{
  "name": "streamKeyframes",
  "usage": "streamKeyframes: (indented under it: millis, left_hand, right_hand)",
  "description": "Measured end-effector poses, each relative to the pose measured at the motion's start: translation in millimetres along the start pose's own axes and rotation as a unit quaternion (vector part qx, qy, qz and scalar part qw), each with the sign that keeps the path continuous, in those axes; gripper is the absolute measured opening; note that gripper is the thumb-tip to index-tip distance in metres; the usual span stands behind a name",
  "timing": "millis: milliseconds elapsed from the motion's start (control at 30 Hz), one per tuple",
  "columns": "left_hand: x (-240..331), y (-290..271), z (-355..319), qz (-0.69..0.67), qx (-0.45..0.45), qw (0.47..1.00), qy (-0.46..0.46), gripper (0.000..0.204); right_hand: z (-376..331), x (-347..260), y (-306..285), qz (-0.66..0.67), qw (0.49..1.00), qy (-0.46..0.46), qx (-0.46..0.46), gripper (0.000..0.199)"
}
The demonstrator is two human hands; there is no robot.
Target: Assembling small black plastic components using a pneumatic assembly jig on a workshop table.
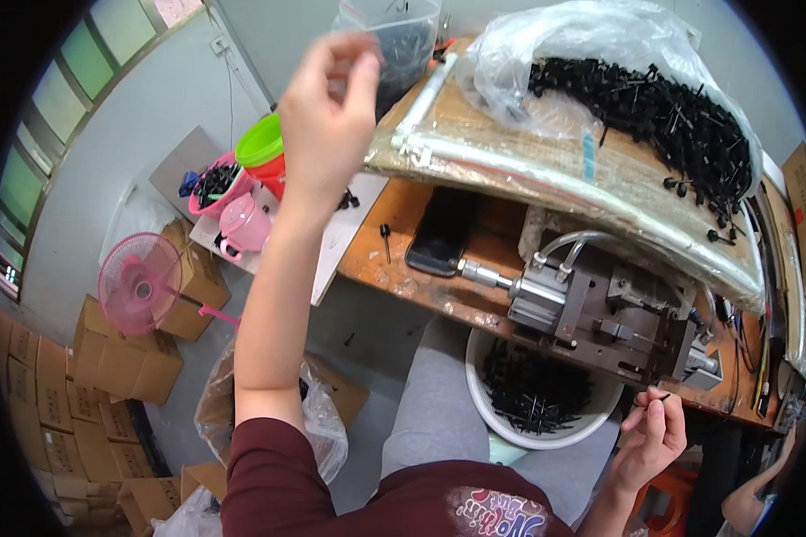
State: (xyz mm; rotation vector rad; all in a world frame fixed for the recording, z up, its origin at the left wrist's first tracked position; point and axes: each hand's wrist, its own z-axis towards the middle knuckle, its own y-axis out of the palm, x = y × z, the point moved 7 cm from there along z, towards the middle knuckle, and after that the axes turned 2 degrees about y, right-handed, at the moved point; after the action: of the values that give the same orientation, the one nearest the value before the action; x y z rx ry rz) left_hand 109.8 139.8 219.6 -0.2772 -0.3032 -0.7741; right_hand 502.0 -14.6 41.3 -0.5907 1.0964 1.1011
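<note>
My left hand (331, 107) is raised high and blurred, with thumb and fingertips pinched together just left of a clear plastic tub (407, 40) of black parts. Whether it holds anything cannot be made out. My right hand (654, 438) is low at the right, below a grey metal press fixture (600, 313), and pinches a small black pin (663, 396). A white bowl (475, 394) full of black pins rests on my lap under the fixture. A big heap of black pins (663, 107) lies on a clear plastic sheet on a raised board.
A black phone (439, 233) and a loose black pin (385, 234) lie on the worn wooden bench. To the left are a green bowl (261, 141), a pink cup (242, 224), a pink fan (139, 282) and cardboard boxes (54, 385). A clear bag (318, 421) sits on the floor.
</note>
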Motion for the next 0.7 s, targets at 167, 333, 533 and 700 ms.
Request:
streamKeyframes:
  millis: [167, 333, 533, 700]
  left_hand:
    - [-33, -14, -93, 0.141, -0.209, 0.961, -0.115, 0.009]
    - [-59, -18, -130, 0.201, -0.229, 0.942, -0.137, 0.014]
    - [-83, 42, -53, 0.111, -0.155, 0.982, -0.003, 0.021]
    - [-144, 149, -12, 0.156, -0.250, 0.955, -0.040, 0.027]
  right_hand:
    - [0, 13, 6, 0.038, 0.994, 0.099, -0.017, 0.019]
    - [-3, 15, 35, 0.058, 0.986, 0.142, -0.060, 0.017]
    - [-14, 25, 50, 0.050, 0.976, 0.176, -0.118, 0.014]
    - [-28, 26, 49, 0.050, 0.970, 0.210, -0.108, 0.013]
